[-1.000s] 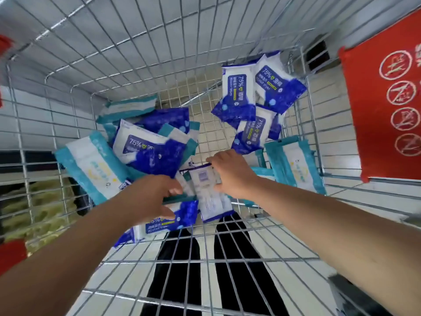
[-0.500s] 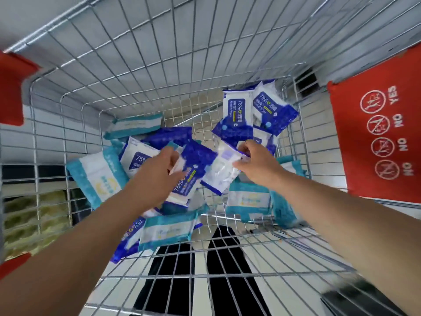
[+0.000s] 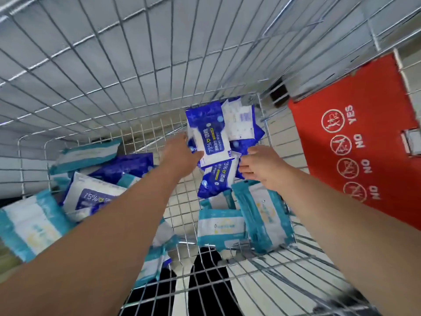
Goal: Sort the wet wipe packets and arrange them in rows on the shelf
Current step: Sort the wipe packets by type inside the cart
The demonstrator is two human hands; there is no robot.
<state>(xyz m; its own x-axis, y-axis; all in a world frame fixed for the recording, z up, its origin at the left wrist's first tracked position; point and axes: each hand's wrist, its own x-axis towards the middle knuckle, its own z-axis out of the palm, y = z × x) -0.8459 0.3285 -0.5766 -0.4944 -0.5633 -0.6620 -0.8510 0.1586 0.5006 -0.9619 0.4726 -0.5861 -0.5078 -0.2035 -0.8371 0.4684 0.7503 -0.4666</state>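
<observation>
Both hands at the blue packets (image 3: 214, 142) piled in the cart's (image 3: 136, 65) far right corner.
Left hand (image 3: 180, 156) holds the top packet's edge, thumb in front, fingers hidden behind it. Right hand (image 3: 262, 167): fingers close together, tips at the pile, grip unclear. Teal packets (image 3: 221, 226) lie along the cart's near right and left sides, the leftmost cut off. Red sign (image 3: 355, 142) on the cart's right wall.

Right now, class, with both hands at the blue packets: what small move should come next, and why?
Probably close the left hand and right hand on the blue packets and square them up: both hands flank that cluster, while teal packets lie apart, nearer.
</observation>
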